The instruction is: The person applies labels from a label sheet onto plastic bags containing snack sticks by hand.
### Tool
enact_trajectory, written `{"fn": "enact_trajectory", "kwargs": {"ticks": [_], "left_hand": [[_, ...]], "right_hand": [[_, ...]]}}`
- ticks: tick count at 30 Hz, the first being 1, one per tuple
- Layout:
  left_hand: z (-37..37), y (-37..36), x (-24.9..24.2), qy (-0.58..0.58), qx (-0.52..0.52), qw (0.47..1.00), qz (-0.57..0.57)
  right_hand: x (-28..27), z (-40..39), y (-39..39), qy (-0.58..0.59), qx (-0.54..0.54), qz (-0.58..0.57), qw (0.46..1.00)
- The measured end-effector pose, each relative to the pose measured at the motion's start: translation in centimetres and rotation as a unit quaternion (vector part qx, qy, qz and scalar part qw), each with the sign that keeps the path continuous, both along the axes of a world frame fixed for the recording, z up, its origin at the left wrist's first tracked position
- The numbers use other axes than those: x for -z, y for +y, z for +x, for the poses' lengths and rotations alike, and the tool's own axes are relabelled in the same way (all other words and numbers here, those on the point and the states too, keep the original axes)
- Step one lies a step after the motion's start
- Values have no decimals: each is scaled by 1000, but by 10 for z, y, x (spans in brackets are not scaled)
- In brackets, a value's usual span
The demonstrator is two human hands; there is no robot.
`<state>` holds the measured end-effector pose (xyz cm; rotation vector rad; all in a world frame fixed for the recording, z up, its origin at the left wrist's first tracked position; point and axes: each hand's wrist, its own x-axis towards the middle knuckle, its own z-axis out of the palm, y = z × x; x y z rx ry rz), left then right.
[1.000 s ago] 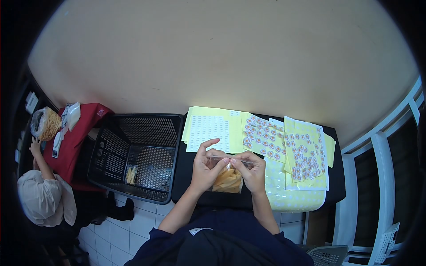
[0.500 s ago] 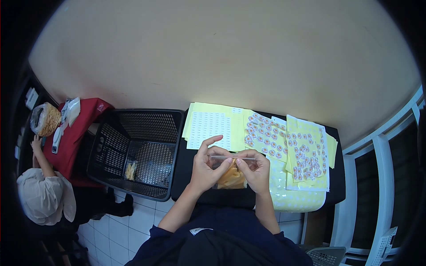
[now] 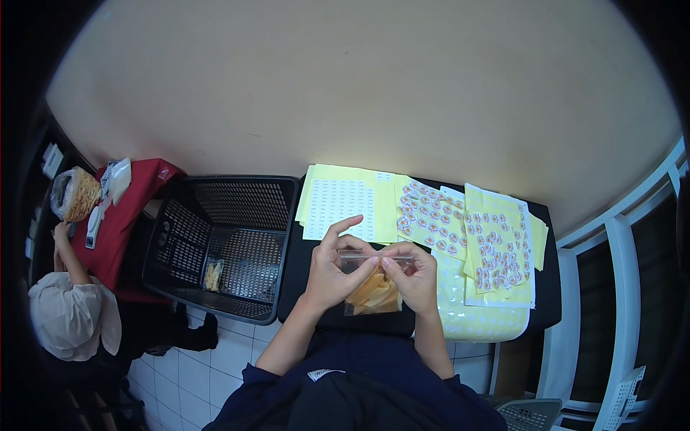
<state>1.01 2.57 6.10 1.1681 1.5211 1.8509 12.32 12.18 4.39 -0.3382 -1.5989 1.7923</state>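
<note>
A clear zip-top bag of yellowish snack pieces (image 3: 375, 293) hangs between my two hands, over the front edge of the black-covered table. My left hand (image 3: 332, 271) pinches the bag's top strip with thumb against fingers, its index finger raised. My right hand (image 3: 411, 279) pinches the same strip from the other side, and the two thumbs nearly meet at its middle. Just beyond my hands lies a sheet of small white labels (image 3: 338, 208) on yellow backing. Sheets of round printed stickers (image 3: 496, 241) lie beyond my right hand.
A black plastic crate (image 3: 248, 284) stands left of the table, holding one small snack packet (image 3: 213, 276). Farther left, a co-worker (image 3: 75, 312) sits by a red-covered table (image 3: 136, 208) bearing a large bag of snacks (image 3: 77, 194). White railings (image 3: 618, 287) stand at right.
The bag now hangs slightly lower and flatter, with more of its contents showing below my thumbs. My hands keep their grip in nearly the same place. The co-worker's hand shifts slightly.
</note>
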Motion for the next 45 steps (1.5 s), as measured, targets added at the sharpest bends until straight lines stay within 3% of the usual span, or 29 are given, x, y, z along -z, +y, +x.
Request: {"fn": "enact_trajectory", "kwargs": {"ticks": [9,23,28,33,36,43,45], "left_hand": [[0,3,-1,147,-29,988,33],[-4,1,10,156,-36,987,24],[-7,-3,-10,128,-15,992,-16],[-11,-6,-12,207,2,977,-43],[-14,-5,0,255,-15,966,-27],[-13,-6,-7,228,-34,972,-49],[-15,-6,-9,289,-39,955,-53]], "right_hand": [[4,0,1,8,22,34,999],[9,-7,-3,8,79,109,991],[7,-5,-2,-35,56,108,992],[9,-5,-1,-42,-6,79,996],[11,-7,-1,-17,-11,56,998],[10,-8,-4,-11,7,62,998],[15,-9,-2,-2,20,81,996]]}}
